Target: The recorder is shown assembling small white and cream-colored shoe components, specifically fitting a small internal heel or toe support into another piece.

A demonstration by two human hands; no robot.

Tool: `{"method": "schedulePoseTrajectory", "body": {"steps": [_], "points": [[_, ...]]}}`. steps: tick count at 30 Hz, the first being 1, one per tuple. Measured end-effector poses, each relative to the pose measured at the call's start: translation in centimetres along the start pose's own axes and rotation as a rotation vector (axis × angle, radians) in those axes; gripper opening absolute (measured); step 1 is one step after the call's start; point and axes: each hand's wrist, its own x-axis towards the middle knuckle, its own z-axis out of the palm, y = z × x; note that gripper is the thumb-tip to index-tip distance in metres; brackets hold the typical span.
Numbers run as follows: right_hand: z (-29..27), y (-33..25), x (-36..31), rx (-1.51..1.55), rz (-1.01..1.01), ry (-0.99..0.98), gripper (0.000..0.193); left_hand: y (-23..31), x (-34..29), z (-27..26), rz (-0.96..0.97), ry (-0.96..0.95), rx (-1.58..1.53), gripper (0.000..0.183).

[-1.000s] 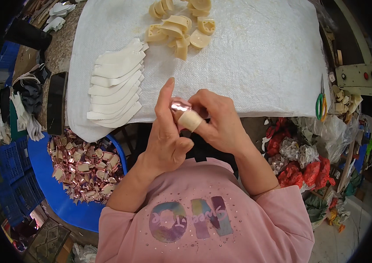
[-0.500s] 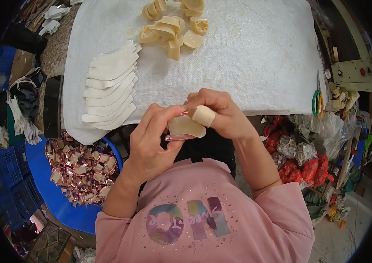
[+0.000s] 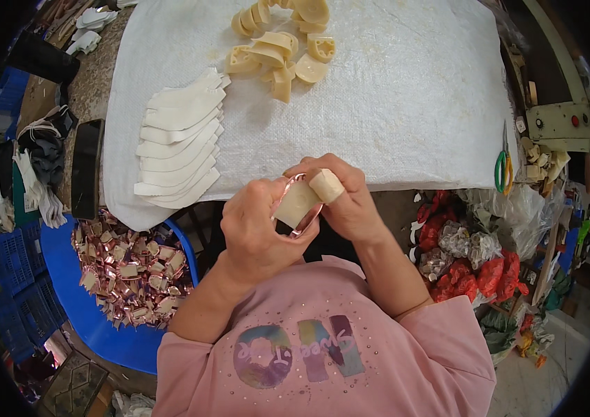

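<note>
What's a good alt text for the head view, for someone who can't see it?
The left hand and right hand hold a curved, shiny pink, beige-lined piece in front of a white-covered table. On it lie overlapping white cut-outs and curved beige blocks; a blue basin at left holds many pink-and-beige pieces.

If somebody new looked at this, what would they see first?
Probably the shiny pink piece with a beige inside, in the grip of the left hand and right hand, near the middle. Next, maybe the big blue tub at lower left, heaped with shiny pink-and-beige pieces. Then the bright red plastic on the right.
</note>
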Motion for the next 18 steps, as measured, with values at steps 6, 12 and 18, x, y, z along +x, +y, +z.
{"method": "schedulePoseTrajectory", "body": {"steps": [6,12,18], "points": [[1.8,0.6,0.3,-0.201,0.007,0.202,0.025,-0.3,-0.6,0.6,-0.073,0.075,0.109,0.046],[2.6,0.9,-0.2,0.417,0.120,0.201,0.026,-0.4,-1.3,0.8,-0.126,0.142,0.114,0.047],[3.0,0.9,-0.1,-0.567,-0.002,0.201,0.026,-1.4,-1.9,0.8,-0.079,0.186,0.170,0.040]]}}
